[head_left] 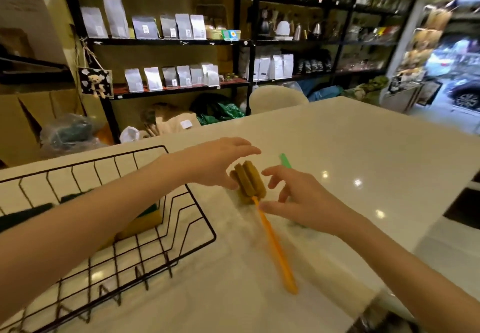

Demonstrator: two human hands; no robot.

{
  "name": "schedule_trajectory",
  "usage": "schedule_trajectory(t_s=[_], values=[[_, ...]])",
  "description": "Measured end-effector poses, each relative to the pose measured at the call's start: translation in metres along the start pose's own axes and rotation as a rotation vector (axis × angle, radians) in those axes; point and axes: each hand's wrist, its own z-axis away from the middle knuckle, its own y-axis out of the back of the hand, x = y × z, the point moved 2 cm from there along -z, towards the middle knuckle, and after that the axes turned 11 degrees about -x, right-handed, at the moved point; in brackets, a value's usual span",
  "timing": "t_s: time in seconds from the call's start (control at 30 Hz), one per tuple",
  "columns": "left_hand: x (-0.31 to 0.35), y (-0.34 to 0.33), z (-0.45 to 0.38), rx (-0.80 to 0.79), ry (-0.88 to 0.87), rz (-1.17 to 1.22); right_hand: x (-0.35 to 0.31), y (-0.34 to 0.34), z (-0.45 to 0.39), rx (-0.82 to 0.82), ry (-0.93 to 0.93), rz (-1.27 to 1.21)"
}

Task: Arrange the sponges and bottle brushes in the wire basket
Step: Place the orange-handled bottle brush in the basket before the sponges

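Note:
A bottle brush with a mustard sponge head (249, 182) and a long orange handle (276, 249) lies on the white table, right of the black wire basket (187, 208). My left hand (215, 162) reaches across the basket, fingers spread, its fingertips at the left side of the sponge head. My right hand (298, 200) hovers open just right of the head, thumb close to the handle's top. A second brush's green handle (285, 160) pokes out beyond my right hand. Inside the basket lie yellow-and-green sponges (148, 218), partly hidden under my left forearm.
The glossy white table (350, 151) stretches far to the right and ends at an edge on the right side. Black shelves with white bags and kettles (181, 29) stand behind it. A cream chair back (278, 97) sits at the table's far side.

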Motion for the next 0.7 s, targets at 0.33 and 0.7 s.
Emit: schedule_trajectory(t_s=[0.33,0.7], values=[[-0.001,-0.036,-0.052,-0.188,-0.020,-0.122,0.022,-0.036,0.016,-0.132,-0.225,-0.037],[-0.007,-0.036,-0.056,-0.102,-0.084,-0.103,0.026,-0.039,0.006,-0.166,-0.319,-0.400]])
